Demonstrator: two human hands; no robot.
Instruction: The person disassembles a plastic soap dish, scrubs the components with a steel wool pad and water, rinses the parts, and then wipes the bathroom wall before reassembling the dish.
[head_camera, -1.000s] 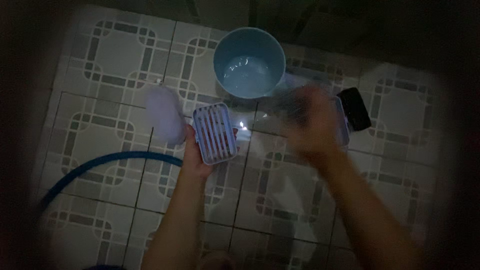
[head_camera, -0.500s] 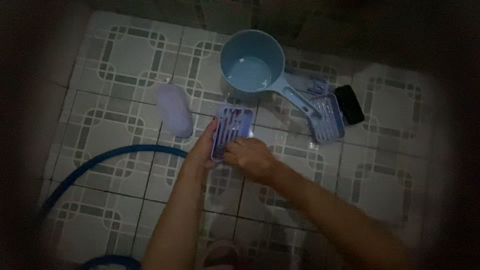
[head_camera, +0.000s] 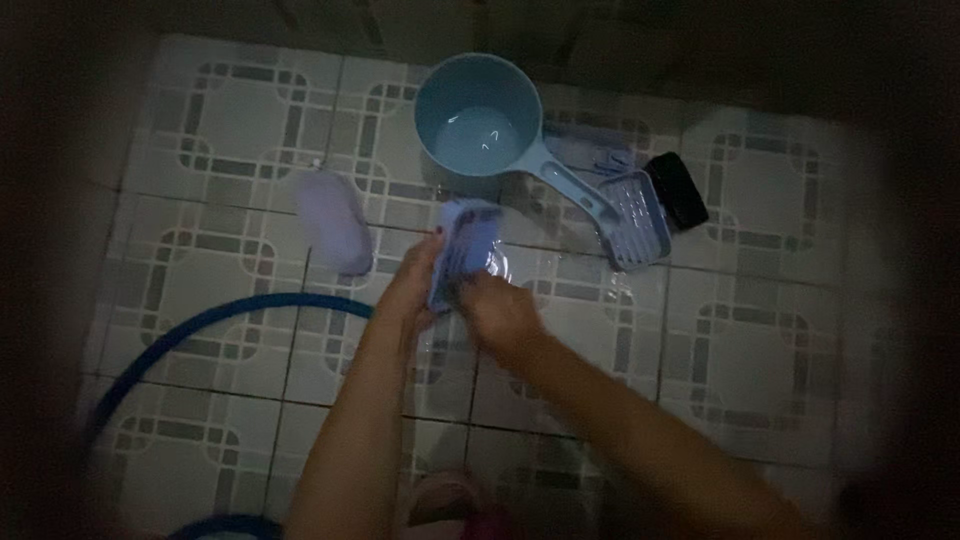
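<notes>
Down low over the tiled floor (head_camera: 760, 350), a pale blue ribbed tray (head_camera: 463, 250) is held up, tilted on edge. The left hand (head_camera: 415, 285) grips its left side, fingers closed around the rim. The right hand (head_camera: 500, 312) presses against its lower right face, curled shut on it, so both hands sit together on the tray. Just beyond it stands a blue dipper (head_camera: 480, 115) with water inside, its handle running down to the right. Beside that handle lies a second ribbed tray (head_camera: 635, 220), and touching it a black block (head_camera: 677, 190). To the left, apart from the hands, lies a pale oval soap (head_camera: 332, 220). A blue hose (head_camera: 200, 325) curves across the wet tiles below it.
</notes>
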